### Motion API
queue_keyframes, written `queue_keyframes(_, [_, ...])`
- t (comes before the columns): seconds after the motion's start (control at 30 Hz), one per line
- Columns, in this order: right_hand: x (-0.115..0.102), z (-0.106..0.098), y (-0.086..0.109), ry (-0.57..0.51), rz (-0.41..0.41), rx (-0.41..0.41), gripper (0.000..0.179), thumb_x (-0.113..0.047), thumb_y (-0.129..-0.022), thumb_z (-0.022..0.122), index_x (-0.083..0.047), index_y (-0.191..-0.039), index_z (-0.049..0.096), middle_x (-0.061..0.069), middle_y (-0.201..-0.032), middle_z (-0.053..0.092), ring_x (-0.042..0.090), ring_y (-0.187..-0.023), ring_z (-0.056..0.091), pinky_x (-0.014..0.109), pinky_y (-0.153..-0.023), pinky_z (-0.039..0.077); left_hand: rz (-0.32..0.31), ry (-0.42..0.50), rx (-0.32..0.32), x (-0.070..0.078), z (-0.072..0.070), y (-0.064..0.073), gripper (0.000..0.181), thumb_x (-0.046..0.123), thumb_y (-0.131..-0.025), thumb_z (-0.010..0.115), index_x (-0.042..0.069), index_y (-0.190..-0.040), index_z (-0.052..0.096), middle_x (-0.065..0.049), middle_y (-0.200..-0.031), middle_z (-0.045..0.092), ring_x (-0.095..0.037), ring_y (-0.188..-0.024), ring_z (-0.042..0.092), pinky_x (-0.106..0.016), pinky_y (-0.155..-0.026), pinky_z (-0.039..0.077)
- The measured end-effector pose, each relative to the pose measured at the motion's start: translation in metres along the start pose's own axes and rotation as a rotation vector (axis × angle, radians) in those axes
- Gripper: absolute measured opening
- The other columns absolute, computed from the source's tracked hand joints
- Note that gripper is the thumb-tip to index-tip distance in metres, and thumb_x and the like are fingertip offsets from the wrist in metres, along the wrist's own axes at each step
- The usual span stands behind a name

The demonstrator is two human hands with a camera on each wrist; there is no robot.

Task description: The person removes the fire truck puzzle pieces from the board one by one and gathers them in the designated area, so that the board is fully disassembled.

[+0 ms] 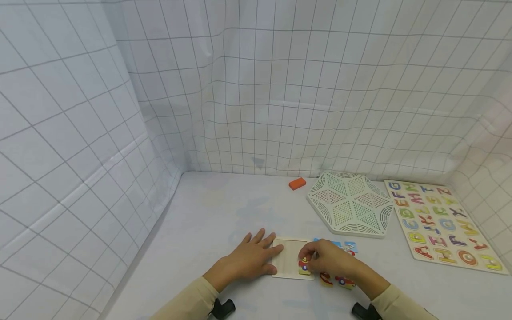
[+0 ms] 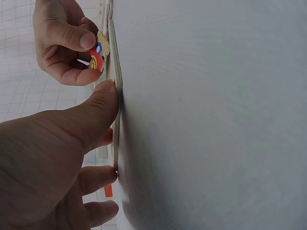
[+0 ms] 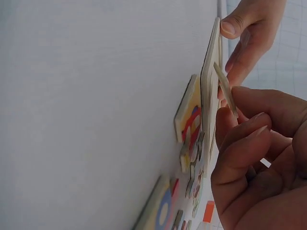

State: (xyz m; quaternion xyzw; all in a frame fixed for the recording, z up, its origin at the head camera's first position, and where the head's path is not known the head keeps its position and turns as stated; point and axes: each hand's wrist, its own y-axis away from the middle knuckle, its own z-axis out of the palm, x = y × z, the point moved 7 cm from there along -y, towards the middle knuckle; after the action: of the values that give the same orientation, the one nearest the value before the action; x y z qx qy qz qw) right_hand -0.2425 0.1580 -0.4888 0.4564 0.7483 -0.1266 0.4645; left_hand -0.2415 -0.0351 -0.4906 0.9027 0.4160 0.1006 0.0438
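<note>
A shallow wooden puzzle tray (image 1: 287, 258) lies flat on the table, with bare wood showing inside its frame. My left hand (image 1: 249, 261) has its fingers spread and rests on the tray's left edge, thumb at the near corner. With thumb and fingers, my right hand (image 1: 331, 258) pinches a red and yellow puzzle piece (image 1: 303, 267) over the tray's right side. In the right wrist view, that piece (image 3: 224, 88) is tilted, its lower tip close to the tray (image 3: 209, 86); whether they touch I cannot tell. Several loose picture pieces (image 1: 345, 282) lie right of the tray, partly hidden under my right hand.
An orange block (image 1: 297, 183) sits toward the back of the table. Right of it lies a pale perforated hexagonal board (image 1: 350, 203). Farther right is an alphabet puzzle board (image 1: 446, 226) filled with colourful letters. White gridded cloth (image 1: 280, 102) encloses the back and sides.
</note>
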Motion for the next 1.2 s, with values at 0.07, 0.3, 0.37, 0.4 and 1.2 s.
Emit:
queue_keyframes(0.07, [0.002,0.0,0.0,-0.016,0.011,-0.006,0.025,-0.01,-0.087,0.075,-0.012,-0.112,0.073,0.0,-0.101,0.067,0.019,-0.085,0.06,0.027,-0.07,0.052,0.001,0.002,0.001,0.0,0.0,0.0,0.067,0.06,-0.095,0.059,0.035,-0.155,0.045,-0.005,-0.165,0.033,-0.037,-0.154,0.024,-0.063,-0.116,0.029])
queue_keyframes(0.3, [0.011,-0.009,0.011,-0.159,0.024,-0.012,0.027,-0.011,-0.089,0.072,-0.008,-0.116,0.071,0.005,-0.103,0.063,0.018,-0.081,0.056,0.026,-0.064,0.05,0.005,0.004,0.004,0.001,0.0,0.0,0.066,0.059,-0.095,0.059,0.034,-0.155,0.045,-0.006,-0.165,0.034,-0.037,-0.153,0.025,-0.063,-0.116,0.029])
queue_keyframes(0.37, [0.017,-0.018,0.02,-0.228,0.039,0.0,0.027,-0.012,-0.092,0.071,-0.004,-0.118,0.07,0.008,-0.1,0.06,0.016,-0.075,0.054,0.024,-0.059,0.047,0.009,0.006,0.006,0.001,-0.001,0.0,0.066,0.059,-0.095,0.059,0.034,-0.155,0.045,-0.006,-0.165,0.034,-0.038,-0.153,0.025,-0.063,-0.116,0.029])
queue_keyframes(0.4, [0.021,-0.024,0.026,-0.261,0.052,0.011,0.028,-0.013,-0.093,0.071,-0.002,-0.118,0.069,0.009,-0.099,0.059,0.016,-0.072,0.053,0.024,-0.056,0.046,0.011,0.007,0.006,0.001,0.0,0.0,0.066,0.058,-0.096,0.059,0.033,-0.155,0.045,-0.007,-0.165,0.033,-0.038,-0.153,0.025,-0.063,-0.116,0.029])
queue_keyframes(1.2, [0.099,-0.062,0.114,-0.257,0.148,0.025,0.028,-0.016,-0.096,0.068,-0.003,-0.121,0.07,0.006,-0.092,0.058,0.008,-0.063,0.048,0.023,-0.05,0.04,-0.005,0.034,-0.011,0.002,-0.003,0.002,0.067,0.057,-0.097,0.057,0.032,-0.157,0.042,-0.007,-0.167,0.029,-0.036,-0.155,0.02,-0.063,-0.118,0.026])
